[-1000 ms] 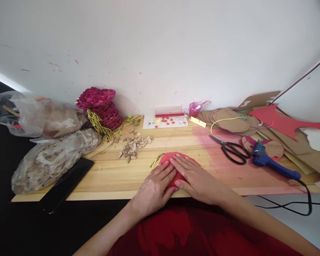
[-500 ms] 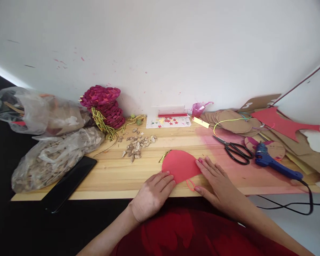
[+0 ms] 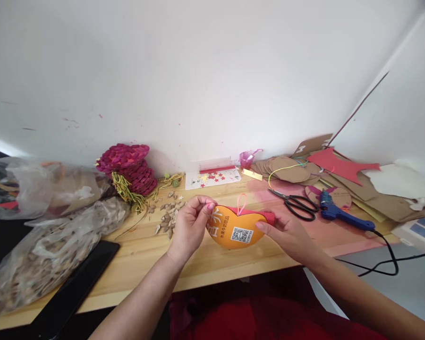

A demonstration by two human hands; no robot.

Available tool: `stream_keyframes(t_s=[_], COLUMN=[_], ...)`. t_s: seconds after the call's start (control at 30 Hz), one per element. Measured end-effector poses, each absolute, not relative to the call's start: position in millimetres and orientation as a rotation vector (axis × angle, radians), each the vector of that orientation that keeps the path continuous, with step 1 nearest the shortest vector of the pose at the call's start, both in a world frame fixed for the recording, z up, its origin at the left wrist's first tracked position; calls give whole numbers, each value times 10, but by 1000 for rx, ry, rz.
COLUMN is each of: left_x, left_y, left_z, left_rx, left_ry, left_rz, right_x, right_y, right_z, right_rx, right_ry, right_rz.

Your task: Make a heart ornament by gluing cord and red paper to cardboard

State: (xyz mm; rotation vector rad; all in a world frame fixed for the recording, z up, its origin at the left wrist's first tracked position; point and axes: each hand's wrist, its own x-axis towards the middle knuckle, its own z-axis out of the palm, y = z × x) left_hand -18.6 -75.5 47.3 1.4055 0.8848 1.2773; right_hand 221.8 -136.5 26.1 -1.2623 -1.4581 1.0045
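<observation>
Both my hands hold up a rounded paper piece (image 3: 235,229) above the wooden table (image 3: 145,250). Its near side is orange with white characters and a QR code; a red layer shows behind at its right edge, and a pink loop sticks up from its top. My left hand (image 3: 189,226) pinches the left edge between thumb and fingers. My right hand (image 3: 285,231) grips the right edge.
Black scissors (image 3: 295,204) and a blue glue gun (image 3: 340,215) with a black cord lie at the right. Cardboard discs and red paper are piled behind them. Loose seeds (image 3: 168,215), a magenta woven stack (image 3: 129,165), plastic bags (image 3: 46,222) and a black phone (image 3: 74,288) sit at the left.
The red piece lay flat under my hands. Both hands have lifted it off the table and turned it over, so its orange printed side now faces me.
</observation>
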Motion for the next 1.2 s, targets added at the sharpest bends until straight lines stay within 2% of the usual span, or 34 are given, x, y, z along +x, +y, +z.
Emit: stream_keyframes(t_s=[0.1, 0.2, 0.3, 0.43, 0.6, 0.97, 1.1, 1.2], left_x=[-126, -54, 68, 238, 249, 194, 235, 234], left_y=[-637, -537, -428, -281, -163, -80, -149, -153], left_z=[443, 336, 244, 241, 175, -19, -30, -31], left_rx=[1158, 1047, 1075, 874, 646, 629, 666, 656], left_ry=[728, 580, 667, 627, 569, 546, 536, 576], left_rz=[1204, 935, 784, 991, 1102, 1122, 1106, 1121], right_x=[2198, 2234, 2261, 2163, 1841, 1645, 1670, 1856], right_y=[-1274, -1150, -986, -769, -638, -408, -494, -628], right_z=[235, 262, 368, 457, 201, -198, -225, -135], right_rx=[-1261, -1242, -1219, -1151, -1194, -1192, -1324, -1532], right_ry=[-1326, -1230, -1159, -997, -958, -1231, -1406, -1562], right_rz=[1017, 966, 929, 1032, 1212, 979, 864, 657])
